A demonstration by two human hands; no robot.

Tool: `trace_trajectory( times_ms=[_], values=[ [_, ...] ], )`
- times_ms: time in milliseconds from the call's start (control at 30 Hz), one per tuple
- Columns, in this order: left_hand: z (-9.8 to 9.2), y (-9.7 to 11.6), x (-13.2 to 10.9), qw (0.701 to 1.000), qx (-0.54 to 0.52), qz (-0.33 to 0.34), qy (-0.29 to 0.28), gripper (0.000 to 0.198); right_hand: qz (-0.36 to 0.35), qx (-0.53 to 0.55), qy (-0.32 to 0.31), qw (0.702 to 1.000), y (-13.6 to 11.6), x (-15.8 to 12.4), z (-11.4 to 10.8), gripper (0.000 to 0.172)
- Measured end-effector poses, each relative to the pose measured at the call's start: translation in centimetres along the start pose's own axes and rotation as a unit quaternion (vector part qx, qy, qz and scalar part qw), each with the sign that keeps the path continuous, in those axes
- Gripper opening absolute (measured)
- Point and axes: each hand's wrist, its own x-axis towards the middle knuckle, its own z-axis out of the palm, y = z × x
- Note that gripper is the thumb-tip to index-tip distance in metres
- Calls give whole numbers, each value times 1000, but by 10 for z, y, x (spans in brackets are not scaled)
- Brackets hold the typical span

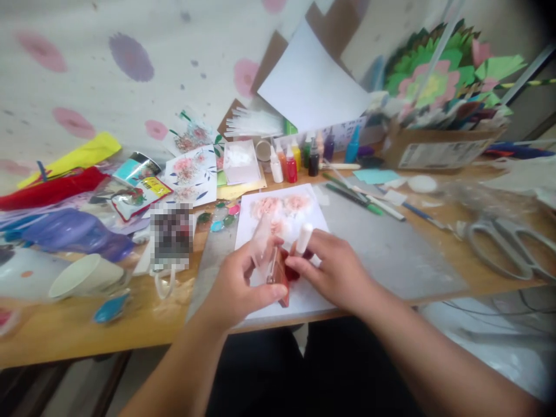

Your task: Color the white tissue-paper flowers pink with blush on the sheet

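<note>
My left hand [241, 284] is closed round a small reddish-brown box-like piece [277, 272] with a shiny face; its kind is unclear. A pale translucent strip [260, 240] rises beside those fingers. In my right hand [334, 266] is a white stick-like tool [303, 237], its round end pointing up; the lower end is hidden. The right fingertips meet the side of the reddish-brown piece, above the paper. Beneath both hands lies a white sheet [284, 200] with blurred peach-pink flowers on it, on a grey mat [382, 255].
Small paint bottles [290, 168] stand behind the sheet. Large grey scissors [504, 243] and several pens [354, 197] lie to the right. Leftward are a white cup [87, 275], a flower-printed sheet [191, 176] and purple plastic [78, 229]. A cardboard box [443, 147] stands at back right.
</note>
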Motion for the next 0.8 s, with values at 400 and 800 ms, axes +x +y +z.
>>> trace_trajectory(
  times_ms=[400, 800],
  values=[
    [8, 10, 0, 998, 13, 18, 67, 47, 31, 54, 22, 998, 2, 1, -4, 18],
    [8, 7, -14, 998, 33, -8, 59, 53, -41, 6, 9, 999, -2, -20, -6, 22]
  ],
)
